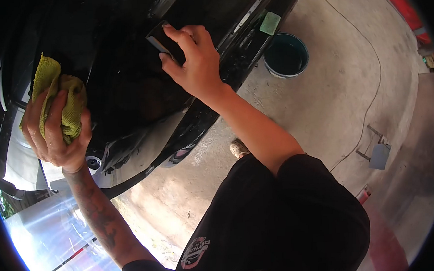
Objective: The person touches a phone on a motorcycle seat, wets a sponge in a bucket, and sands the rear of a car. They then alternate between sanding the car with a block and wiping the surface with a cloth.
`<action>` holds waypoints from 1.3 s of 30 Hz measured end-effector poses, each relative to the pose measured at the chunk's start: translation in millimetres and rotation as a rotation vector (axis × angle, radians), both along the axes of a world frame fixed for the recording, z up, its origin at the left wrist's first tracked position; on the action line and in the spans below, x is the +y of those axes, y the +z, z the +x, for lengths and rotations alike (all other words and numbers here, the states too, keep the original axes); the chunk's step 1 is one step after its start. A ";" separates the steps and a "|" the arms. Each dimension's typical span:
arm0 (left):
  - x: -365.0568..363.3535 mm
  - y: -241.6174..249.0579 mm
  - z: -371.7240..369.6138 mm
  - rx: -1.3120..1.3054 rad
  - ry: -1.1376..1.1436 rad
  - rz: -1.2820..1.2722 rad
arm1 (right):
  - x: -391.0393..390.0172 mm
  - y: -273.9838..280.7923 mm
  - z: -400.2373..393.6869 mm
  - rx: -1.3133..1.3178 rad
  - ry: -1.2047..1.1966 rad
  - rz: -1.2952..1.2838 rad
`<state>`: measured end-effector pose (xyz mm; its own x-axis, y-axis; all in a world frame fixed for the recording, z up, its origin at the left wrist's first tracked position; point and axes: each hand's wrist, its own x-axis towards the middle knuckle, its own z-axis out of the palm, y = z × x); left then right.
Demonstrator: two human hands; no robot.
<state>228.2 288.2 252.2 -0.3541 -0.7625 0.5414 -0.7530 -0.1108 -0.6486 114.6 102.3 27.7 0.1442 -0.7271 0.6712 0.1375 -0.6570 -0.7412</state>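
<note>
My left hand (55,139) is closed around a crumpled yellow-green cloth (70,113) at the left, over the glossy black car body (126,81). Between the thumb and fingers of my right hand (197,60) is a dark rectangular sanding block (159,40), its long face towards the black panel. Whether the block presses on the paint is hard to make out. A pale green sponge-like block (270,23) rests on the car's edge, to the right of my right hand.
A dark bucket (286,56) of liquid stands on the concrete floor (337,80) beside the car. A thin cord (377,63) runs along the floor. Farther right is a small grey item with a metal frame (380,155). My shoe (238,148) shows below the car's edge.
</note>
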 end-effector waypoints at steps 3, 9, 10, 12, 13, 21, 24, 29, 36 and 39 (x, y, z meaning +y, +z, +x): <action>-1.4 -2.1 -3.0 0.016 0.000 -0.016 | 16.8 -4.5 -5.4 0.019 0.048 0.000; -0.2 -0.1 -0.9 -0.004 -0.001 -0.007 | 10.1 -3.2 -3.2 -0.012 0.036 -0.025; 0.2 -0.2 -0.6 -0.009 0.003 -0.009 | 10.0 0.8 -2.6 -0.013 0.032 -0.004; 1.0 0.0 1.1 0.002 0.000 -0.004 | 10.3 6.5 0.6 -0.019 0.023 0.036; 0.6 -0.2 1.5 0.009 -0.004 -0.002 | 17.7 4.7 -1.2 -0.010 0.043 0.025; 0.2 0.4 -1.1 -0.003 -0.004 0.004 | 18.1 7.6 1.0 -0.028 0.051 0.002; -0.9 -0.2 -0.8 -0.001 -0.005 -0.004 | 34.0 5.8 -3.8 0.016 0.117 0.005; -0.5 0.1 -2.4 0.002 -0.005 -0.003 | 20.3 6.4 -2.9 -0.009 0.060 -0.035; -4.0 -4.1 -4.2 0.026 -0.010 -0.031 | 34.0 2.2 -4.5 0.038 0.119 -0.063; -3.0 -3.6 -4.0 0.036 -0.019 -0.025 | 14.3 8.4 -6.1 0.021 0.050 -0.013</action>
<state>224.2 285.2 248.7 -0.3484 -0.7421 0.5726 -0.7778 -0.1119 -0.6184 108.6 116.5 36.1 0.1942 -0.7102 0.6767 0.1548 -0.6590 -0.7360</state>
